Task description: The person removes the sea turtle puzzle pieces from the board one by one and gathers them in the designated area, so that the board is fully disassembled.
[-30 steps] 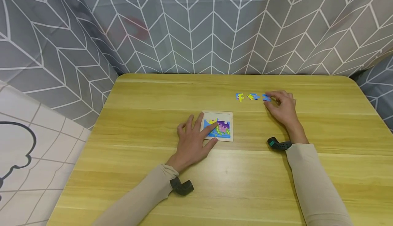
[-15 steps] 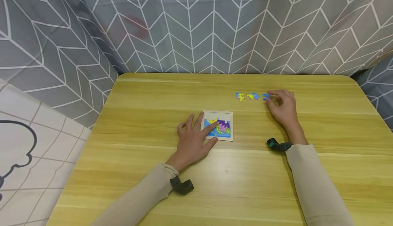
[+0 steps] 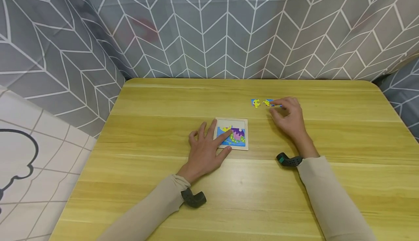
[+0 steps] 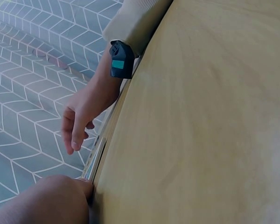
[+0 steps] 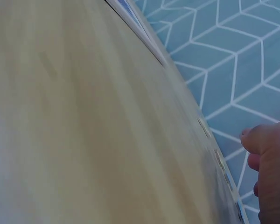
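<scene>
In the head view, yellow-tan wood grain streaks the tabletop. At its centre, a pale wood frame borders a puzzle of blue, purple, pink, yellow and green. Above right, the left puzzle piece is yellow and blue. Sleeves are beige, wrist cameras black, the right one green-patched. White zigzag lines pattern the grey curtain across the top.

Yellowish wood-grain table across most of the lower frame — wooden-framed jigsaw just below center, loose blue-and-yellow puzzle pieces up and right of it.
</scene>
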{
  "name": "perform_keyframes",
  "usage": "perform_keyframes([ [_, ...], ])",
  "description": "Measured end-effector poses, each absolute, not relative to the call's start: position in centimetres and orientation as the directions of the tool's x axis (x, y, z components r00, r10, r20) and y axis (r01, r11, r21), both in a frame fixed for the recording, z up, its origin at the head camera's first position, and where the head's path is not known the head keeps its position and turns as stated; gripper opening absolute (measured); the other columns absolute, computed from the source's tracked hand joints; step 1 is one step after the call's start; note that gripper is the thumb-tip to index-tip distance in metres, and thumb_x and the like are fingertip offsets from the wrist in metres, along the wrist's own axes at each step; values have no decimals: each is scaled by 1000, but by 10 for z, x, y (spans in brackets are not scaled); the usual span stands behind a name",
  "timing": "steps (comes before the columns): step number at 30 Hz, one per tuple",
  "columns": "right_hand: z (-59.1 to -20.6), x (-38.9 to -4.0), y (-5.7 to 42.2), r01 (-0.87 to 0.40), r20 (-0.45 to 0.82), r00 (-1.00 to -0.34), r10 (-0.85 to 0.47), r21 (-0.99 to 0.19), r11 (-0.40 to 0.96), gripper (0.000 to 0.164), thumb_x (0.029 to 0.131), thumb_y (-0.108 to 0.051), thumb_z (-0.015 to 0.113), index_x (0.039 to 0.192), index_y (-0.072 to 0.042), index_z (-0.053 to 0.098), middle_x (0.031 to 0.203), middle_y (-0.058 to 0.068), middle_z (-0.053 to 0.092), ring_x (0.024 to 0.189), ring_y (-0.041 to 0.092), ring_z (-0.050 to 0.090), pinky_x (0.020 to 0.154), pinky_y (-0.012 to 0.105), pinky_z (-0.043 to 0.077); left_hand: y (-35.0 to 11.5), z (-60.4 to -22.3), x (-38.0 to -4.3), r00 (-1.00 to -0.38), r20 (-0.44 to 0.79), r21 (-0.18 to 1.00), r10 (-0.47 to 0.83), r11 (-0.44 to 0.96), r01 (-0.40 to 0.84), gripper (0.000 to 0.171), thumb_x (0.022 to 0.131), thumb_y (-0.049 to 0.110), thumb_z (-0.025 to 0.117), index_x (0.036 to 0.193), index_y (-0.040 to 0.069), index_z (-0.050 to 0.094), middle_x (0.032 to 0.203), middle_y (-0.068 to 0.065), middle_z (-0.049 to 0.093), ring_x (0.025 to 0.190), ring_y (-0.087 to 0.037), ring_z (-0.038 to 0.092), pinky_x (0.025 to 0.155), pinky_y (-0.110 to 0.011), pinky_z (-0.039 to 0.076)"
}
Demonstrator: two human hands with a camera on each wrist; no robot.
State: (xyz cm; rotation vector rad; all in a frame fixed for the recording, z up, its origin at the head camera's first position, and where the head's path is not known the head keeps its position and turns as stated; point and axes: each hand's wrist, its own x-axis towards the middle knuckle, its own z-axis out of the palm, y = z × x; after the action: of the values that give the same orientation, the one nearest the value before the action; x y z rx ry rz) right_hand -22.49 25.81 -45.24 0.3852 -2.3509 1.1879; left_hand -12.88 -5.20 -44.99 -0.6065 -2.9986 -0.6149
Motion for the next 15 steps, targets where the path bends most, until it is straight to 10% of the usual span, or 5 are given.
perform_keyframes([
  [15,-452,-210,207,-624,541,-778,-320,-606,493,20,79,-5,82,99,-3,80,96,11,71,94,26,52,87,37,36,-52,-450,-130,-926,73,372,370,852,369,53,101,58,47,152,44,44,172,-10,16,155,-43,14,109,-65,14],
])
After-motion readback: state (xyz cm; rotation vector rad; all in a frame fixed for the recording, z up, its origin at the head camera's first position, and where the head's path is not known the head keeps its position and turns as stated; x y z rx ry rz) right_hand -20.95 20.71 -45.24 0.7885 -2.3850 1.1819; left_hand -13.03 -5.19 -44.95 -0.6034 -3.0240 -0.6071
